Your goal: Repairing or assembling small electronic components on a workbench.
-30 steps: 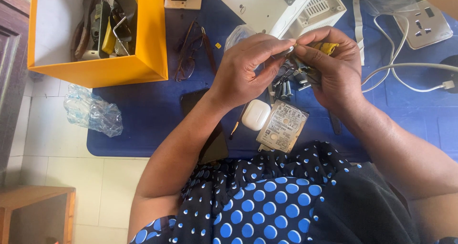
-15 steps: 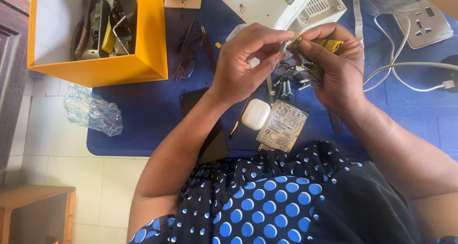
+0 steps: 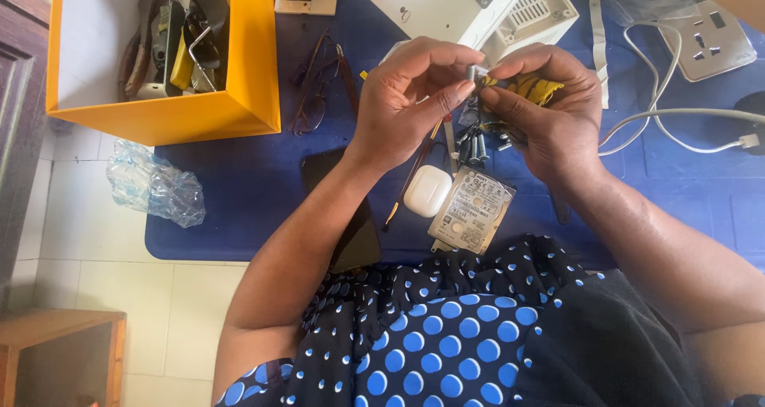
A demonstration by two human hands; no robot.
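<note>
Above hard drive [image 3: 471, 210]: your left hand [image 3: 406, 104] and right hand [image 3: 550, 108] meet, fingers of both clamped on small metal part [image 3: 476, 73].

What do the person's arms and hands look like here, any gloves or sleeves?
Both arms are bare to above the elbow, with no gloves on the left hand or right hand. No rings or watch show. The garment is dark with blue and white polka dots.

The left hand [image 3: 406, 104] and right hand [image 3: 550, 108] are meeting over the blue counter [image 3: 239, 184], pinching a small metal part [image 3: 475, 73]. The right hand is also holding a yellow thing [image 3: 526, 87]. A white case [image 3: 428, 191] and a drive [image 3: 471, 210] are lying below.
</note>
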